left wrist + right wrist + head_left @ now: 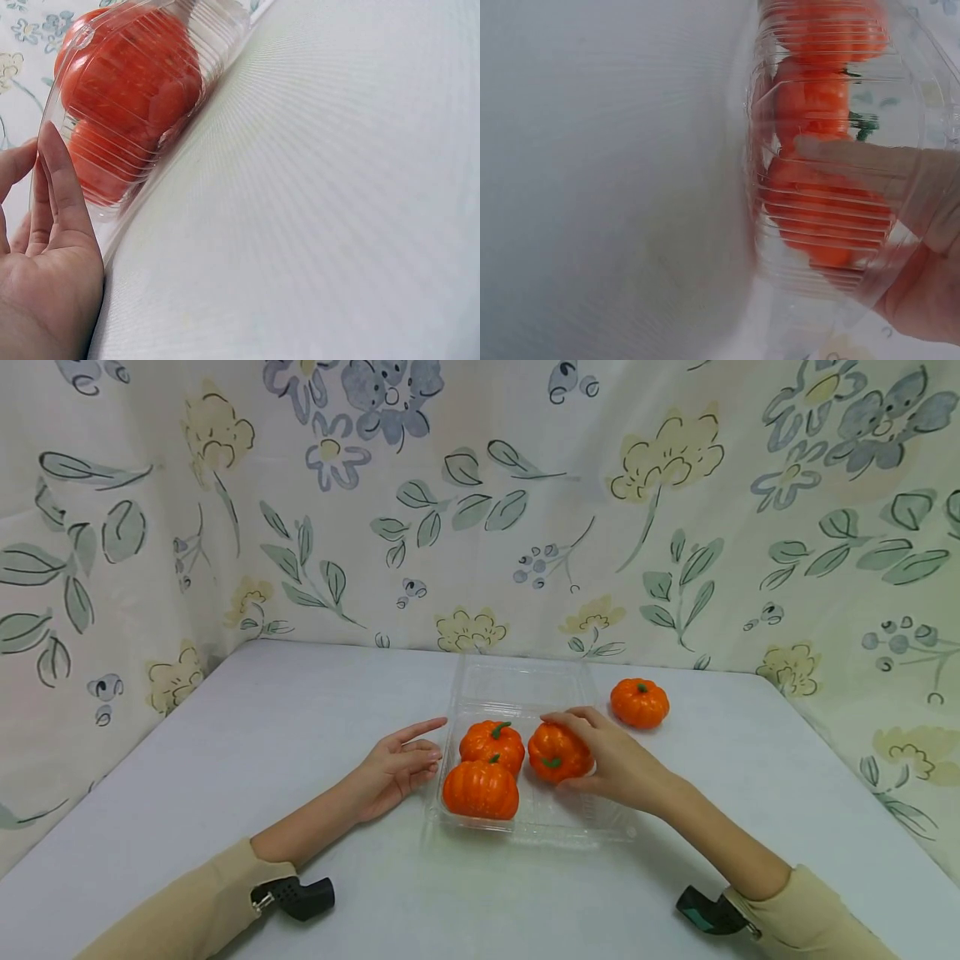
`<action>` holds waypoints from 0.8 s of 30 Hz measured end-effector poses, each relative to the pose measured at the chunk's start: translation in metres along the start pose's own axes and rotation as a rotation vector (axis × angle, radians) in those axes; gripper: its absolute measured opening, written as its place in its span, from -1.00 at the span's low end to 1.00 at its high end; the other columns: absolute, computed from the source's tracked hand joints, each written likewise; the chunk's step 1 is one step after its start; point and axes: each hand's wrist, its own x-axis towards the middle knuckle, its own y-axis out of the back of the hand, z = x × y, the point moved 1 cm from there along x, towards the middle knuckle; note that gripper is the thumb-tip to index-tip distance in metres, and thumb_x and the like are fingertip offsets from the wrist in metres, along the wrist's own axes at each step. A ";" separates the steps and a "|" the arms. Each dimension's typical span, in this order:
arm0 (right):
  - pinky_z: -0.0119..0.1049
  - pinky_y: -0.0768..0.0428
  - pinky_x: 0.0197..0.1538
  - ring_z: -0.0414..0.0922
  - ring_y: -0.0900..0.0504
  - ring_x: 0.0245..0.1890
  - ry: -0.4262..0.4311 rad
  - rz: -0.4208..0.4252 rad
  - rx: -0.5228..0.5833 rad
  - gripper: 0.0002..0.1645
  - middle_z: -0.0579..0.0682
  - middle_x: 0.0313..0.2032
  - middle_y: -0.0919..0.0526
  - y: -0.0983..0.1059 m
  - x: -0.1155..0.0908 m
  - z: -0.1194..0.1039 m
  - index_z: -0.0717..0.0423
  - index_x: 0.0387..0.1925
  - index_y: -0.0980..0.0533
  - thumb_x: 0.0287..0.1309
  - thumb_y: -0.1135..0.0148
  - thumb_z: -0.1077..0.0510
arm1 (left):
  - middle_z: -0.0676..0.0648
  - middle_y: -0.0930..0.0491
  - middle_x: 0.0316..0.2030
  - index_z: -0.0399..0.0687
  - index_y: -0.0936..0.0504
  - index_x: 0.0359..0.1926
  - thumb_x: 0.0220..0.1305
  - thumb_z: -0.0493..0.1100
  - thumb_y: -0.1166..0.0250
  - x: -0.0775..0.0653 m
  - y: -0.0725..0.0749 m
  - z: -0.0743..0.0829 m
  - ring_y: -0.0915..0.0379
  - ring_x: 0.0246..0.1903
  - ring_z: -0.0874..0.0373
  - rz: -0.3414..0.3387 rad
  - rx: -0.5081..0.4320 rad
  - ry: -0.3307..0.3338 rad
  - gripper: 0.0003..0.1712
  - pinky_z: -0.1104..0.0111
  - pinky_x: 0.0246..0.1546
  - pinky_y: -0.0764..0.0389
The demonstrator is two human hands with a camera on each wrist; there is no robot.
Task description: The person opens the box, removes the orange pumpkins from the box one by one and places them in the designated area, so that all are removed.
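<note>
2 pumpkins [482, 777] L, 3rd pumpkin [553, 752] R in container [543, 822], 4th pumpkin [640, 703] on tbl [337, 693], far R

At frame centre, your pumpkins [480, 793] look like smooth, glossy plastic, your container [555, 827] clear, shiny plastic with ribbed walls. Your tabletop [345, 693] reads matt; the curtain [480, 568] across the top looks like cloth. Your lower-left sleeve [180, 906] is matt cloth, the wrist device [309, 899] dark plastic with a shiny metal screw [264, 902].

Head view: right grip [617, 762] covers part of its ribbed orange pumpkin [555, 753]; front orange pumpkin [481, 792] hides the base of the rear orange pumpkin [483, 741]. Beige fabric sleeves [191, 902] run off the bottom. Right wrist: clear ribbed plastic box [795, 282] blurs the pumpkins; top one is cropped.
</note>
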 end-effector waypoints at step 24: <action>0.18 -0.65 0.26 0.13 -0.58 0.24 -0.013 0.051 0.122 -0.11 0.13 0.25 -0.60 0.006 0.003 0.004 0.08 0.36 -0.50 -0.02 -0.70 0.17 | 0.03 -0.61 -0.21 -0.25 -0.11 0.63 0.53 -0.44 -0.10 -0.001 -0.001 0.002 -0.59 -0.30 0.27 -0.002 0.003 0.005 -0.26 0.55 -0.14 -0.70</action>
